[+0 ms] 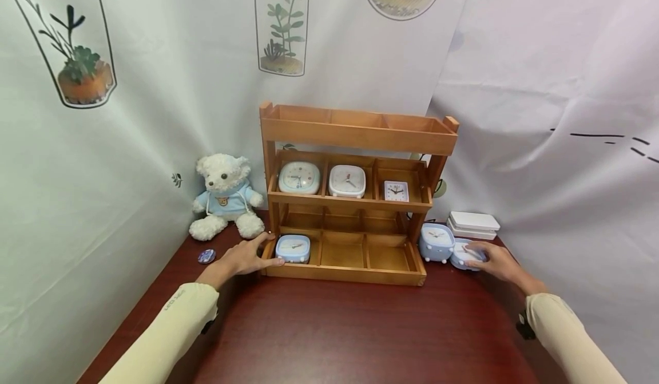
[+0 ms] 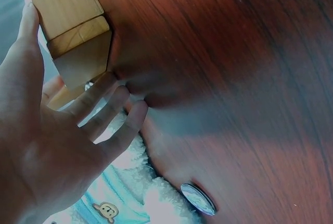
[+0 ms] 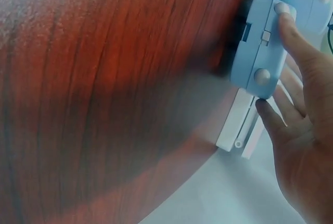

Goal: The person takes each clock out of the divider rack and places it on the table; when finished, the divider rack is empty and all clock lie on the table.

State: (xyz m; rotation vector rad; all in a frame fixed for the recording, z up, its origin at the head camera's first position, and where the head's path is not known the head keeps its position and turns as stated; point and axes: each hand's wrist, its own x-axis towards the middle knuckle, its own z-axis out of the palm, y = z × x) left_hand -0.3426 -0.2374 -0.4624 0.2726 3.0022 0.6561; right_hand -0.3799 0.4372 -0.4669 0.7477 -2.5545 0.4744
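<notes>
Red wood-grained tabletop underlies the right grip pinching a rounded blue clock.

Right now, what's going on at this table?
A person's right hand pinches a blue clock beside a second blue clock, to the right of the rack. Their left hand rests on the rack's left end. Three clocks sit in the tier below the top one; one more clock is in the bottom tier's left compartment.
</notes>
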